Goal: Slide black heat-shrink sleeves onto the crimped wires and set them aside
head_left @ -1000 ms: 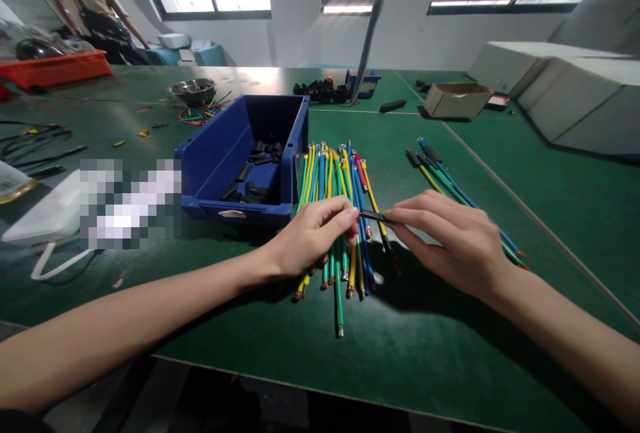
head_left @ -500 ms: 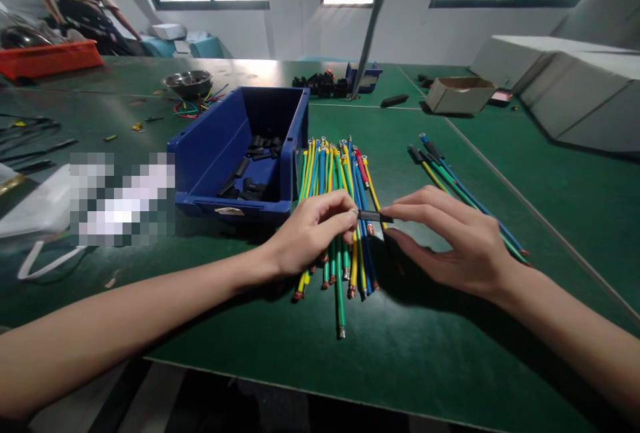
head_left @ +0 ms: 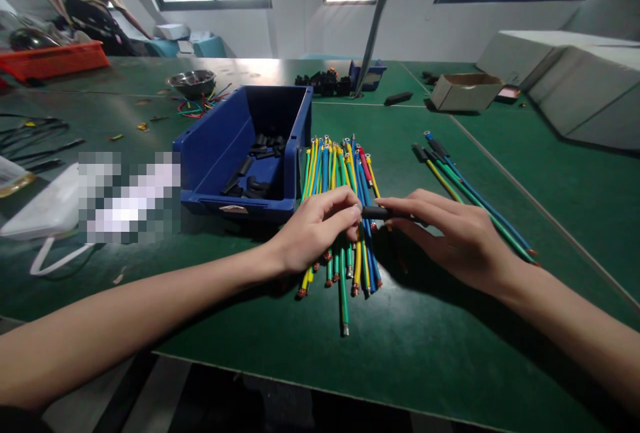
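Observation:
A bundle of coloured wires (head_left: 337, 180) with metal end lugs lies on the green table (head_left: 425, 353). My left hand (head_left: 315, 230) hovers over the bundle, its fingertips pinched on one end of a short black tube (head_left: 376, 212). My right hand (head_left: 453, 236) pinches the tube's other end, and a wire in that hand runs back under the fingers. A blue bin (head_left: 240, 153) holding more black tube pieces (head_left: 253, 176) stands just left of the bundle. A second, smaller group of wires (head_left: 465, 186) with black sleeves on their ends lies to the right.
A steel bowl (head_left: 193, 81) with loose wires, an orange tray (head_left: 53, 60) and a person stand at the far left. A cardboard box (head_left: 463, 91) and white cases (head_left: 575, 80) sit at the back right. A metal pole (head_left: 373, 26) rises behind the bin. A white bag (head_left: 47, 210) lies at left.
The black tube between my fingertips has turned more level and my two hands have closed in on it. The view has shifted slightly.

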